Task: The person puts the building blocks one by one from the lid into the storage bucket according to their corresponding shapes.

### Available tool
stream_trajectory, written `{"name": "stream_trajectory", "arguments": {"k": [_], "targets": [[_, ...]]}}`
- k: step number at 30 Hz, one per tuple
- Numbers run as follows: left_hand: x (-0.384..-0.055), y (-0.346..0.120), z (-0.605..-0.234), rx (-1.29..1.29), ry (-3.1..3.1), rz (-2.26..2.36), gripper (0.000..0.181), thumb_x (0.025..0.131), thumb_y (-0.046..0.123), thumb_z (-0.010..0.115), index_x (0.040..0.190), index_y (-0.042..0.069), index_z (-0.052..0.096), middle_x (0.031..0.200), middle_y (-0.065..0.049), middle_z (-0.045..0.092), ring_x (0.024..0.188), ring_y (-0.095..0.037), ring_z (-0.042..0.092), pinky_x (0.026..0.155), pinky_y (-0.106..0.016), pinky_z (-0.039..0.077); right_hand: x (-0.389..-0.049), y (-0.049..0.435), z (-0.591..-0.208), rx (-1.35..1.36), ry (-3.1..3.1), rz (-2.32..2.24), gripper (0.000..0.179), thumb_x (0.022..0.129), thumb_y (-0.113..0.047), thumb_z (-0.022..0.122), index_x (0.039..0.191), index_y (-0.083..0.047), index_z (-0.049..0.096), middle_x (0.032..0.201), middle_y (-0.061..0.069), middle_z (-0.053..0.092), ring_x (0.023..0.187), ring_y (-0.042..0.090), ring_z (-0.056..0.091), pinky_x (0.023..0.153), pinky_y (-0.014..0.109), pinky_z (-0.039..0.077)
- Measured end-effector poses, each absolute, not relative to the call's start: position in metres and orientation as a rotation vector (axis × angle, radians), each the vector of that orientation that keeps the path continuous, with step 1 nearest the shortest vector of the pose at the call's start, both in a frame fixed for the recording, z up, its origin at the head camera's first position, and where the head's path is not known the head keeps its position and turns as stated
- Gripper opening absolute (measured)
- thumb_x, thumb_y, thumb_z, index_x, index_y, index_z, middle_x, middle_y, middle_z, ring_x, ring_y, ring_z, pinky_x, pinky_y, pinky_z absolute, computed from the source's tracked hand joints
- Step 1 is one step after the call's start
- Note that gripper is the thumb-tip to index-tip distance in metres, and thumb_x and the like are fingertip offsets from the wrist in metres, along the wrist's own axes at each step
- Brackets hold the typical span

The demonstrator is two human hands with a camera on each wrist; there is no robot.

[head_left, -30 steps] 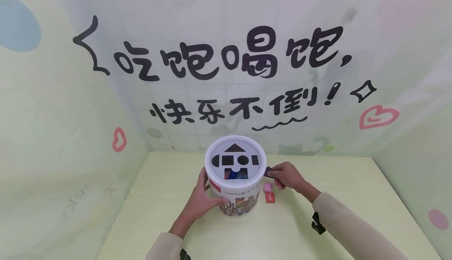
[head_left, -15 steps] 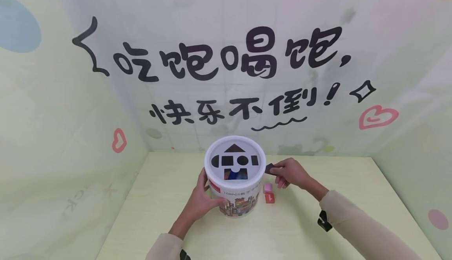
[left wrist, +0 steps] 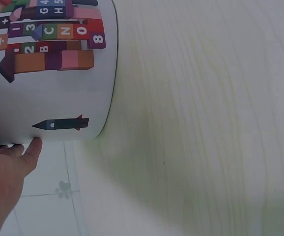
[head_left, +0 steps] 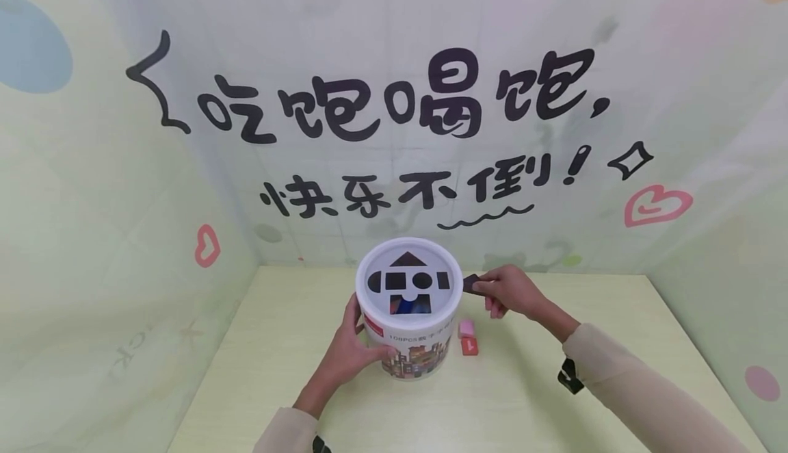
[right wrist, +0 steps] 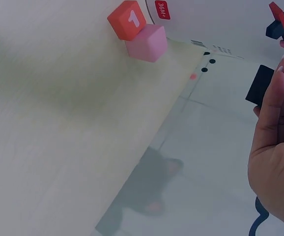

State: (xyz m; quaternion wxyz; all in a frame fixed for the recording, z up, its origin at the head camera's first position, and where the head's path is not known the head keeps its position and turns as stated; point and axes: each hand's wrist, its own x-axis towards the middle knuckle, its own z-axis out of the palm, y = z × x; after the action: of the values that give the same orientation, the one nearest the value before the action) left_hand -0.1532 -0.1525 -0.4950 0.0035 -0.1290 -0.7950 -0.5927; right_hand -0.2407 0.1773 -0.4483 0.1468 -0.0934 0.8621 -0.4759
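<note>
A white toy-block bucket (head_left: 411, 350) with a picture of blocks on its side stands on the table. Its white lid (head_left: 436, 260) has several shaped holes, and something blue shows through the front one. My left hand (head_left: 352, 354) grips the bucket's left side, thumb at the front; the far fingers are hidden behind it. Beside the lid's right rim, my right hand (head_left: 512, 291) pinches a small black block (head_left: 472, 284) between thumb and fingers. In the right wrist view that block (right wrist: 260, 85) looks flat-faced and rectangular.
Right of the bucket, a red block (head_left: 470, 346) marked with a 1 lies against a pink block (head_left: 466, 329). The pale wooden table (head_left: 492, 405) ends at a printed fabric backdrop (head_left: 345, 241) behind and on both sides.
My right hand has shifted slightly up and to the right with the black block, which shows more from behind the rim. The left hand and bucket have stayed put.
</note>
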Motion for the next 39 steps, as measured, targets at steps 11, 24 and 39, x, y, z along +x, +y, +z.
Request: {"name": "stream_trajectory", "arguments": {"k": [11, 24, 39], "targets": [[-0.153, -0.153, -0.497, -0.392, -2.495, -1.868, 0.121, 0.069, 0.020, 0.089, 0.157, 0.017, 0.007, 0.159, -0.010, 0.026, 0.145, -0.033, 0.025, 0.113, -0.055, 0.031, -0.244, 0.173, -0.434, -0.289, 2.483, -1.380, 0.025, 0.094, -0.018, 0.064, 0.106, 0.004, 0.068, 0.058, 0.008, 0.060, 0.045, 0.015, 0.059, 0.049, 0.035, 0.058], [-0.153, -0.153, -0.496, -0.408, -2.493, -1.852, 0.120, 0.069, 0.021, 0.089, 0.156, 0.018, 0.008, 0.158, -0.010, 0.026, 0.144, -0.034, 0.026, 0.113, -0.057, 0.032, -0.248, 0.172, -0.416, -0.301, 2.546, -1.312, 0.023, 0.094, -0.018, 0.063, 0.104, 0.002, 0.069, 0.059, 0.010, 0.062, 0.046, 0.017, 0.061, 0.050, 0.035, 0.058], [-0.153, -0.153, -0.493, -0.422, -2.495, -1.859, 0.118, 0.069, 0.021, 0.089, 0.156, 0.019, 0.010, 0.157, -0.009, 0.028, 0.144, -0.034, 0.028, 0.113, -0.057, 0.031, -0.256, 0.173, -0.397, -0.306, 2.587, -1.276, 0.026, 0.095, -0.021, 0.062, 0.107, 0.001, 0.069, 0.062, 0.013, 0.063, 0.047, 0.018, 0.061, 0.052, 0.036, 0.059]]}}
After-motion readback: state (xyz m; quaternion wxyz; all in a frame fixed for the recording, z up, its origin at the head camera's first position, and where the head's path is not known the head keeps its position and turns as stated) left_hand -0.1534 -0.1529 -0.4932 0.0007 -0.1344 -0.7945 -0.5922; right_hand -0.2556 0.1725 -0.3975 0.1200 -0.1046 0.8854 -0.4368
